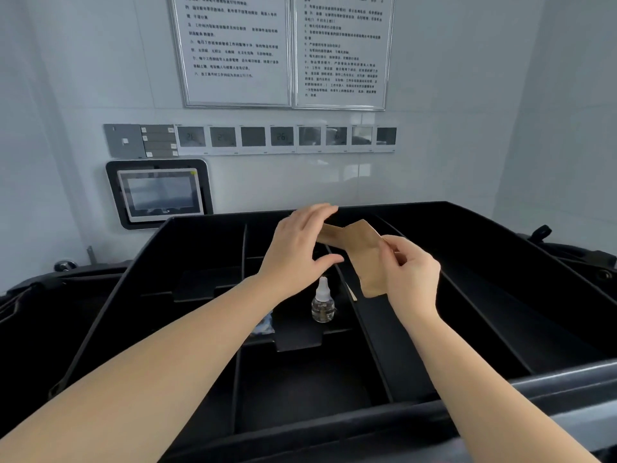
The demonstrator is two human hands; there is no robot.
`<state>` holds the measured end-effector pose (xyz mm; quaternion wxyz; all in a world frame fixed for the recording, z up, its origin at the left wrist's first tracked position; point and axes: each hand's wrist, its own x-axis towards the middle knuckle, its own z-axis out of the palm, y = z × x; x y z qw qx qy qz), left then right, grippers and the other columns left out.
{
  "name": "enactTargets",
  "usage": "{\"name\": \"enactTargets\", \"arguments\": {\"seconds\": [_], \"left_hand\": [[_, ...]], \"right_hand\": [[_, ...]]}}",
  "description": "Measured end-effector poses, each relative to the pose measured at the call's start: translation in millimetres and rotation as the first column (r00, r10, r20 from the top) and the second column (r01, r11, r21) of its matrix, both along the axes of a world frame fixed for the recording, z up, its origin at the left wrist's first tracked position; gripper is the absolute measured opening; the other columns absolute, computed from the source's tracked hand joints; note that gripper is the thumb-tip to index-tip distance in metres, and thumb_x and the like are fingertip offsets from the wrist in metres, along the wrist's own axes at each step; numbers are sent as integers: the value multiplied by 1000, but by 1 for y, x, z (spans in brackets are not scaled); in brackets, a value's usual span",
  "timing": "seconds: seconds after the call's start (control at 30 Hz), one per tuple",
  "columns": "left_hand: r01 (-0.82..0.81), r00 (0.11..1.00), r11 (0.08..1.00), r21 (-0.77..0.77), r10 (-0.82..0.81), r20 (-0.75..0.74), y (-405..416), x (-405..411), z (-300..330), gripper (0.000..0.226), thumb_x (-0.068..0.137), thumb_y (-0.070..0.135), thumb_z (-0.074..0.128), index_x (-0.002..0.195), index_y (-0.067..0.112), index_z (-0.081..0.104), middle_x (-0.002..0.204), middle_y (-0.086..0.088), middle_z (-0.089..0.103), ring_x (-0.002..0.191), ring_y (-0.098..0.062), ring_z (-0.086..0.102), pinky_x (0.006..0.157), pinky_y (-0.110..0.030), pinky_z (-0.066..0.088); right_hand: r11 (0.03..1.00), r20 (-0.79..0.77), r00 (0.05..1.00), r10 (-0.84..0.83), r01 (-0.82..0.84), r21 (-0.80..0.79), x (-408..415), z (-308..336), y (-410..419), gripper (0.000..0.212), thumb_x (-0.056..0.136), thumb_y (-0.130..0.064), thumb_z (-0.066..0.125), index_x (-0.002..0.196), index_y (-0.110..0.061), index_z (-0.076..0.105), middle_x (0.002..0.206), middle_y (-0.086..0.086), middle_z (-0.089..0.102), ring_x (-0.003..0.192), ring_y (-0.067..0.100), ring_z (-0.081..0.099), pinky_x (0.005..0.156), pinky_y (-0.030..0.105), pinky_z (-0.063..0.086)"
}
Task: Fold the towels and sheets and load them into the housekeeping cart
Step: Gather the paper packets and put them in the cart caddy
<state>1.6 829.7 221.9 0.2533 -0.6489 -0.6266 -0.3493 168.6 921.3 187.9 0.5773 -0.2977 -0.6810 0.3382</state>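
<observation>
- The left hand point(297, 252) was raised above the black cart tray point(500, 262), fingers extended, fingertips touching the upper left edge of a brown paper packet point(359, 242); thumb spread apart below.
- The right hand point(412, 275) pinched the packet's right side between thumb and curled fingers.
- A small clear bottle point(323, 300) stood upright in a centre compartment below the hands.
- No towels or sheets were in view.

A black housekeeping cart top tray point(467, 228), split by thin dividers into long and short compartments, carries the things. In a middle compartment a small clear bottle point(323, 302) with a white cap stands upright. Just left of it lies a crumpled clear wrapper point(263, 324), partly hidden by a forearm.
</observation>
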Motion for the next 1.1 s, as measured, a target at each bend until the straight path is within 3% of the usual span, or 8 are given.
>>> {"name": "enactTargets", "arguments": {"seconds": [0.1, 0.27, 0.5, 0.6, 0.7, 0.8, 0.93, 1.1], "left_hand": [[77, 991, 993, -91, -66, 117, -4, 9, 17, 57, 82, 34, 74, 134, 24, 52, 130, 8, 58, 122, -11, 48, 108, -39, 36], [162, 939, 983, -91, -125, 320, -12, 17, 26, 9, 88, 22, 67, 93, 26, 72, 86, 12, 71, 85, -5, 63, 79, -39, 52], [79, 909, 996, -46, -53, 413, -14, 22, 32, 7, 85, 23, 71, 80, 27, 75, 74, 14, 70, 75, -5, 64, 75, -38, 55], [-30, 911, 999, -13, 32, 411, -8, 25, 36, 9, 84, 28, 71, 77, 23, 73, 68, 11, 67, 68, -10, 63, 68, -38, 54], [-147, 921, 989, 13, 132, 365, 2, 25, 40, 29, 85, 30, 71, 59, 31, 58, 50, 17, 53, 52, -6, 49, 52, -28, 38], [-304, 905, 951, 54, 271, 327, 10, 28, 44, 47, 86, 29, 70, 50, 30, 39, 43, 10, 41, 47, -8, 36, 50, -27, 25], [-484, 847, 872, 73, 445, 290, 16, 34, 42, 33, 89, 31, 64, 60, 29, 47, 52, 14, 46, 51, -8, 44, 48, -25, 27], [-612, 759, 786, 83, 554, 342, 6, 35, 17, 18, 88, 23, 65, 70, 20, 60, 58, 9, 55, 57, -18, 52, 49, -25, 32]], "right_hand": [[998, -20, 998, 61, -60, 35, -1, 8, -11, 14, 93, -26, 61, 100, -27, 72, 81, -14, 68, 78, 2, 63, 65, 13, 42], [988, -24, 990, 138, -135, 76, 0, 20, -28, 11, 88, -22, 67, 94, -28, 74, 83, -14, 70, 81, 2, 64, 67, 11, 47], [975, -27, 979, 204, -201, 92, 19, 32, -16, 18, 88, -17, 66, 88, -32, 76, 85, -18, 72, 87, -1, 65, 73, 9, 48], [980, -87, 976, 197, -195, 37, 35, 35, 12, 16, 89, -13, 65, 91, -25, 76, 85, -12, 73, 83, 5, 69, 76, 22, 57], [991, -77, 988, 135, -133, 22, 50, 35, 51, 16, 89, -12, 66, 97, -23, 74, 86, -11, 72, 80, 6, 70, 79, 28, 58], [997, 2, 998, 56, -56, 53, 57, 32, 86, 18, 89, -13, 65, 100, -25, 74, 89, -13, 71, 84, 3, 66, 82, 21, 53], [983, 154, 988, -22, -7, 185, 45, 21, 115, 20, 92, -12, 60, 106, -19, 72, 99, -6, 68, 91, 5, 60, 81, 10, 42], [919, 423, 900, -99, -80, 386, 10, 4, 117, 22, 94, -7, 52, 108, -11, 69, 101, 4, 64, 91, 19, 60, 77, 23, 47]]}}
